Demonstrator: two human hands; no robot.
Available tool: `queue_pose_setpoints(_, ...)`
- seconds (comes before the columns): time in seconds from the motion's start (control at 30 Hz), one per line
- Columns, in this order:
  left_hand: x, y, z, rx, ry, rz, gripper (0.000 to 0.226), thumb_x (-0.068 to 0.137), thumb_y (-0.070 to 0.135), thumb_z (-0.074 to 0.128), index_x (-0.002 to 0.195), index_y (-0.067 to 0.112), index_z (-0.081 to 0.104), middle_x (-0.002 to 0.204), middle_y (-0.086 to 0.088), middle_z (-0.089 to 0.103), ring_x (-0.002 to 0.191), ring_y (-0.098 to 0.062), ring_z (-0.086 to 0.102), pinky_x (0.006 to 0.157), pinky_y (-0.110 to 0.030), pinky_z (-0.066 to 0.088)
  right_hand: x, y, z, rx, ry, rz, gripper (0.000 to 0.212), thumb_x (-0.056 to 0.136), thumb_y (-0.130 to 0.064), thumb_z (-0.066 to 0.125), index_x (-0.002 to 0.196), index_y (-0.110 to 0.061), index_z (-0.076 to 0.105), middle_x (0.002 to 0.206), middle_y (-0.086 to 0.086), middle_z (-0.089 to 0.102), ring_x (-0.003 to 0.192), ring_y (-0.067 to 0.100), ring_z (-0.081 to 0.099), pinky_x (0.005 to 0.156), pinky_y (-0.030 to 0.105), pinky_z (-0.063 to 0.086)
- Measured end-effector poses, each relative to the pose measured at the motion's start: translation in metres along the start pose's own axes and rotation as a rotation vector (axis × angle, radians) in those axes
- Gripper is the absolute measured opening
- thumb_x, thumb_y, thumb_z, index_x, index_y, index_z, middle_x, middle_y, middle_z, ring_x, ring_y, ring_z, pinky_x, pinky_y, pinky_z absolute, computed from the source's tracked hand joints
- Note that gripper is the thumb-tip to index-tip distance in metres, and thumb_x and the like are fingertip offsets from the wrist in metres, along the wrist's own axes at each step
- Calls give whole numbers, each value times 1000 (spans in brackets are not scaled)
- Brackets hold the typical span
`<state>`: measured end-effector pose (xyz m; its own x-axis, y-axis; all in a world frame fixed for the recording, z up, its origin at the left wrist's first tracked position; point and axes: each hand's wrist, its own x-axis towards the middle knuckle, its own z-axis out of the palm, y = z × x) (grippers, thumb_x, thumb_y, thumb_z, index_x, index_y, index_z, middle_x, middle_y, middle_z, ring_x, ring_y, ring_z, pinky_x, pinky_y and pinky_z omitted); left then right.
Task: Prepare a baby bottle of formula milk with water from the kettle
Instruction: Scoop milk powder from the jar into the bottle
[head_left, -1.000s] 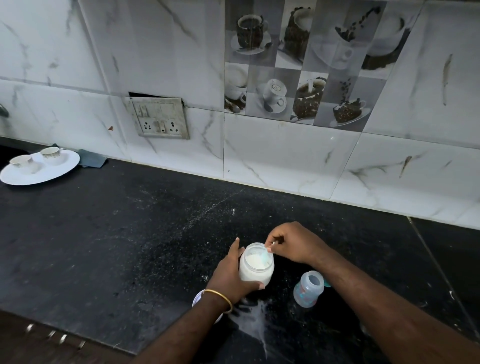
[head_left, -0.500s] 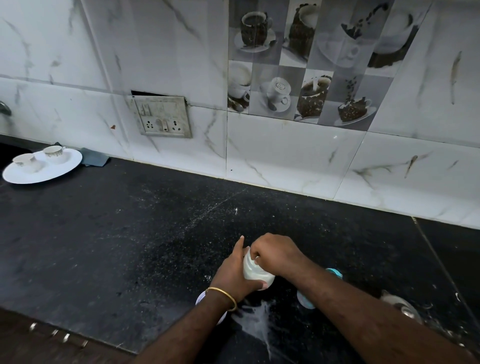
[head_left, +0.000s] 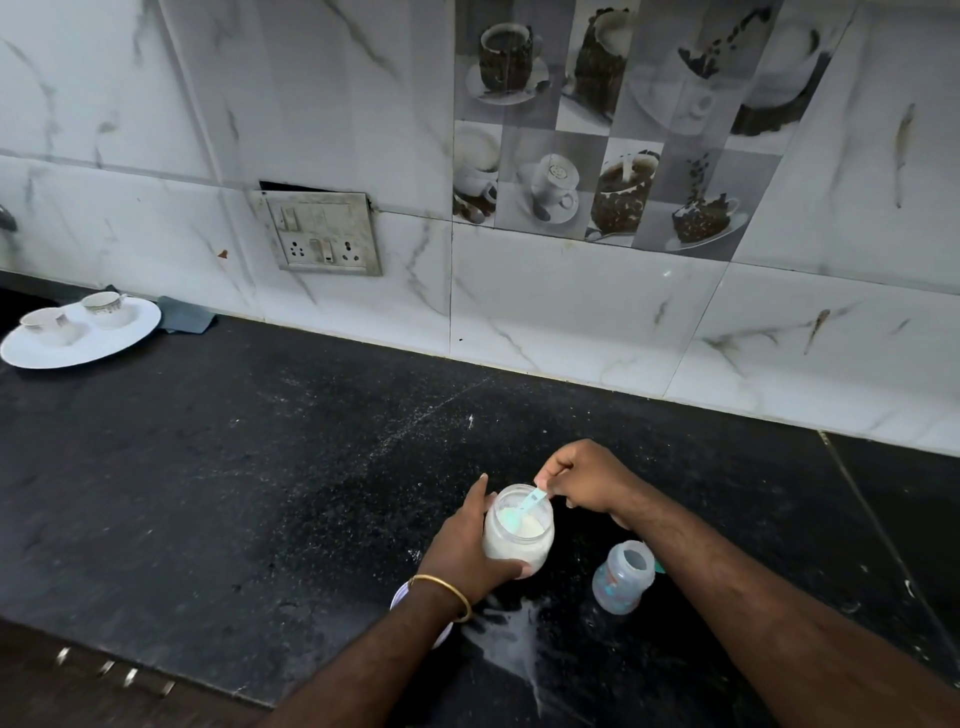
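Note:
A clear jar of white formula powder (head_left: 519, 540) stands open on the black counter (head_left: 208, 493). My left hand (head_left: 465, 551) wraps around the jar's left side. My right hand (head_left: 587, 480) pinches the handle of a pale blue scoop (head_left: 524, 506), whose bowl dips into the powder. An open, uncapped baby bottle (head_left: 623, 577) stands to the right of the jar, under my right forearm. The jar's white lid (head_left: 402, 597) lies partly hidden beneath my left wrist. No kettle is in view.
Spilled white powder (head_left: 514, 639) streaks the counter in front of the jar. A white plate (head_left: 130, 338) with two small cups sits at the far left, a grey cloth (head_left: 187, 322) beside it. A wall socket (head_left: 322, 234) is set in the marble tiles.
My right hand, which covered the jar's mouth half a second ago, has lifted back and right, showing the scoop in the powder. The bottle is uncovered again.

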<state>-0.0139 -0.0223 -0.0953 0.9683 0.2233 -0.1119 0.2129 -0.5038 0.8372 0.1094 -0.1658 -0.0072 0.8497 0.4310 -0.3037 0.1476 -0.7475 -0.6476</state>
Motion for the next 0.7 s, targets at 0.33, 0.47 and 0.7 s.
queue_pose_setpoints(0.33,1,1,-1,-5,-7,-4,132,53,42,89,156,17,11,147,8,52,135,-9,47,112,-25,37,0,6,4,-35,53,-53,13,89,-10,68,83,-17,77,77,-10,72,68,2,65,67,23,53)
queue_pose_setpoints(0.47,-1,3,-3,-18,13,-6,139,49,45,91,157,17,8,156,-1,40,143,-12,37,118,-31,33,-1,8,4,19,61,12,16,87,-5,65,81,-14,76,79,-5,73,67,9,65,66,26,56)
queue_pose_setpoints(0.7,-27,24,5,70,405,175,111,54,83,69,139,17,40,133,4,46,123,-15,46,107,-43,42,-12,21,-15,320,-7,184,11,92,-7,62,95,-6,72,81,6,72,50,7,49,39,16,28)
